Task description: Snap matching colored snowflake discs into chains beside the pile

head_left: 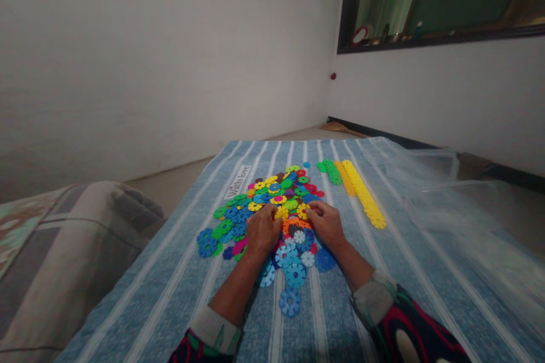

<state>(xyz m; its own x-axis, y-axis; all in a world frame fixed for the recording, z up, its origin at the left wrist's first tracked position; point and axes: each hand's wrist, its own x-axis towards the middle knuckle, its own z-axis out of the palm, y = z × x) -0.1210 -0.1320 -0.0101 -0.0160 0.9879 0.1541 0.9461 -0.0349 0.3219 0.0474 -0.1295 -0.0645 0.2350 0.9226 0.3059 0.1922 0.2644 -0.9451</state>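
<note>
- Yellow disc point(281, 213) pinched at its edge by left hand point(261, 231), at the loose pile point(291, 204).
- Second yellow disc point(302, 211) pinched likewise by right hand point(327, 222); rim hold probably leaves faces visible.
- Yellow row point(363, 193) lies apart, right, overlapped apparently to group one colour.

Yellow notched disc point(281, 214), near it darker-centred yellow disc point(302, 207), both over loose multicoloured disc heap point(242, 214).

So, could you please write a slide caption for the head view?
Left hand and right hand at a heap of colourful discs on a striped cloth.
</note>
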